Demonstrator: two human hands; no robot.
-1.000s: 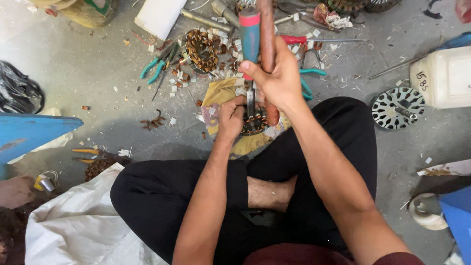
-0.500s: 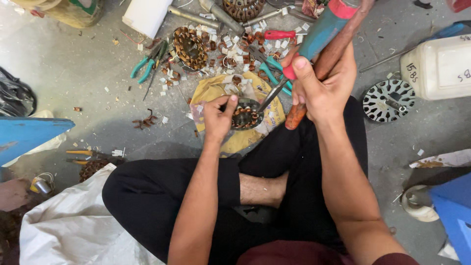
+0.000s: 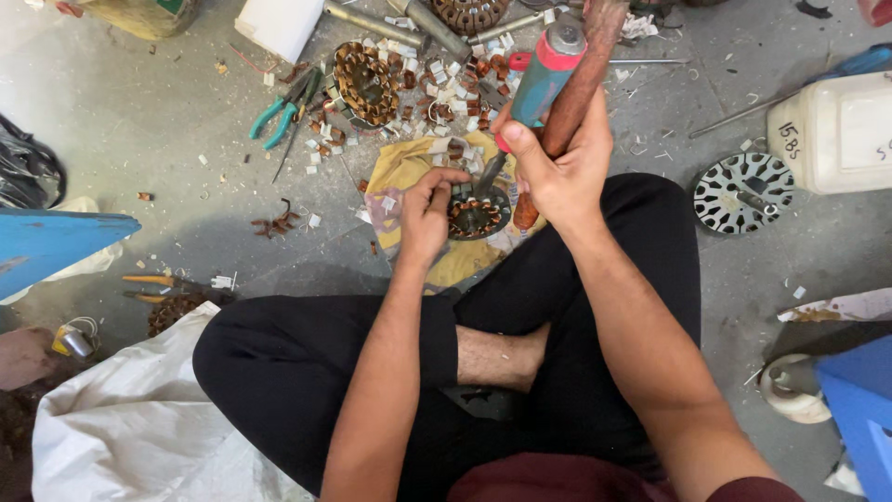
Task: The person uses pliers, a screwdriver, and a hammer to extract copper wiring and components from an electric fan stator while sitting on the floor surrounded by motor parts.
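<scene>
The person sits cross-legged on the concrete floor, bent over a small motor stator that rests on a yellow cloth just ahead of the knees. The left hand is closed around the stator's nine o'clock edge, fingers curled over the rim and pinning it down. The right hand is clenched around two things together: a screwdriver with a teal-and-red handle, its blade angled down into the stator at about one o'clock, and a reddish wooden handle that runs alongside it; I cannot tell what head it carries.

The stator looks like a stack of steel plates wound with copper, so I judge it dense, stiff and heavy for its size. The outer ring is the sound place to hold it; the windings inside look soft enough to bend and snag. Its round shape could roll or skid on the cloth if the grip slackens.

At eleven o'clock from the work lies another stripped winding among white and copper scraps, with green-handled pliers further to ten o'clock. A bare laminated core and a white plastic jug sit off at three o'clock.
</scene>
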